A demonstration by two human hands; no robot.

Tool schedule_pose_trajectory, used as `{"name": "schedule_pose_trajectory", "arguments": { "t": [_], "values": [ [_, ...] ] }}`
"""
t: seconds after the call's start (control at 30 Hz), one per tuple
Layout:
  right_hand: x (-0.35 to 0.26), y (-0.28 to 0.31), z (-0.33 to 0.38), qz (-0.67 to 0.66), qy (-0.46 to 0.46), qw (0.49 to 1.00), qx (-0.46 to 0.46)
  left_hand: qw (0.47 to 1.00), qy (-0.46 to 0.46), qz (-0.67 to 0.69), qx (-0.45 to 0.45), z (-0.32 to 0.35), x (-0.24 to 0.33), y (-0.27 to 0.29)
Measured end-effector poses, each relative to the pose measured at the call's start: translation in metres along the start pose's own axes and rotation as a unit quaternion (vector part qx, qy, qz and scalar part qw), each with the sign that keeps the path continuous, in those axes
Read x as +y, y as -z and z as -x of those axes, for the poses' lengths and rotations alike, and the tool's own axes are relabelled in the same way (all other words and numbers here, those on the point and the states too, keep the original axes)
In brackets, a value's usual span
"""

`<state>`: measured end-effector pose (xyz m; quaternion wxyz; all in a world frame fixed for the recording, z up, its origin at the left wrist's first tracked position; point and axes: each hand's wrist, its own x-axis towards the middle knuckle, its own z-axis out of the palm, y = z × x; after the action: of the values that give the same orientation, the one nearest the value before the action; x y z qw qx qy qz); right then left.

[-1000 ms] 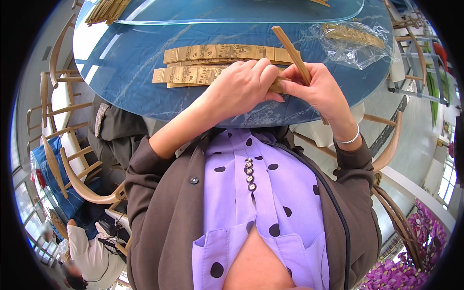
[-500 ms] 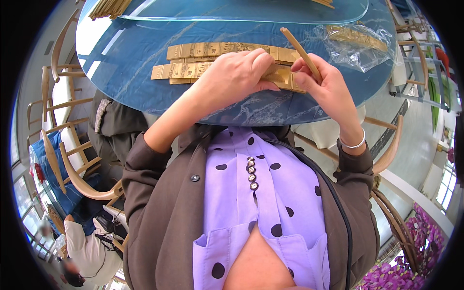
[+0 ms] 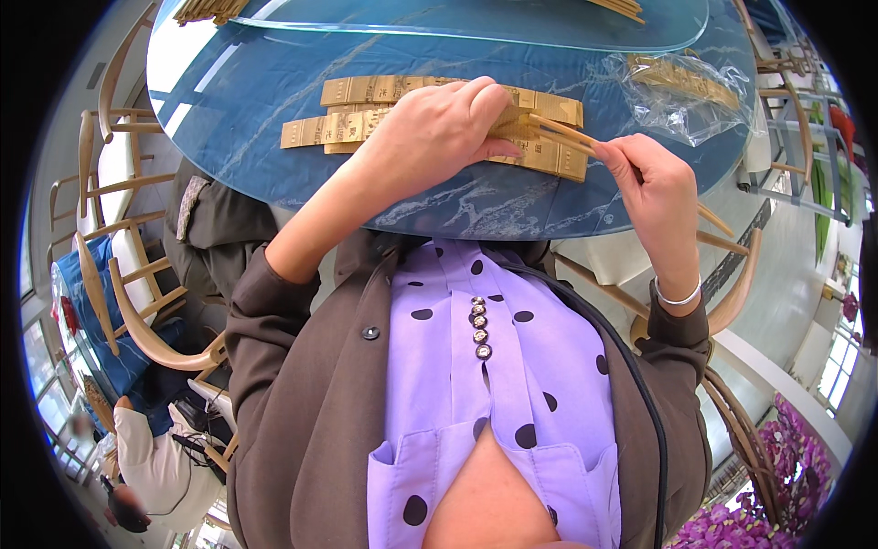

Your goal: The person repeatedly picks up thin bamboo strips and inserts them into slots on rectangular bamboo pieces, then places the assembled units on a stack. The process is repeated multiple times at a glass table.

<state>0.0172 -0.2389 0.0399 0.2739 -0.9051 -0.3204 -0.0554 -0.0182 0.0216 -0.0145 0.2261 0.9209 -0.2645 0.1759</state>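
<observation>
My left hand (image 3: 448, 119) is closed in a pinch on a gold paper chopstick sleeve, mostly hidden by the fingers. My right hand (image 3: 651, 178) grips a pair of light wooden chopsticks (image 3: 565, 134) between thumb and fingers. Their far tips meet the sleeve's end beside my left fingertips; how deep they sit inside cannot be seen. Under my left hand, flat gold printed sleeves (image 3: 302, 134) lie overlapped in rows on the blue marbled table (image 3: 265, 101). More of them (image 3: 556, 160) show to the right, below the chopsticks.
A clear plastic bag (image 3: 686, 96) with gold sleeves inside lies at the table's right. A raised glass turntable (image 3: 476, 27) crosses the far side, with bundled sticks (image 3: 208, 9) at its left and more sticks (image 3: 622, 9) at its right. Wooden chairs (image 3: 165, 352) stand around.
My right hand has moved right and slightly down, away from my left. The chopsticks, upright and tilted before, now lie nearly level, pointing left to the sleeve at my left hand.
</observation>
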Motion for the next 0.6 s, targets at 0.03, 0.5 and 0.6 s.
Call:
{"name": "schedule_pose_trajectory", "arguments": {
  "t": [0.03, 0.5, 0.6],
  "values": [
    [0.0, -0.001, 0.0, 0.001, 0.002, 1.0, -0.009, 1.0, 0.0, -0.003, 0.0, 0.0, 0.0, 0.0],
    [0.014, -0.002, -0.013, -0.044, 0.03, 0.99, -0.129, 0.995, 0.026, 0.093, 0.014, 0.002, 0.003, -0.01],
    [0.016, -0.01, -0.012, -0.089, 0.024, 0.987, -0.131, 0.992, 0.03, 0.123, 0.009, 0.001, 0.004, -0.009]
  ]
}}
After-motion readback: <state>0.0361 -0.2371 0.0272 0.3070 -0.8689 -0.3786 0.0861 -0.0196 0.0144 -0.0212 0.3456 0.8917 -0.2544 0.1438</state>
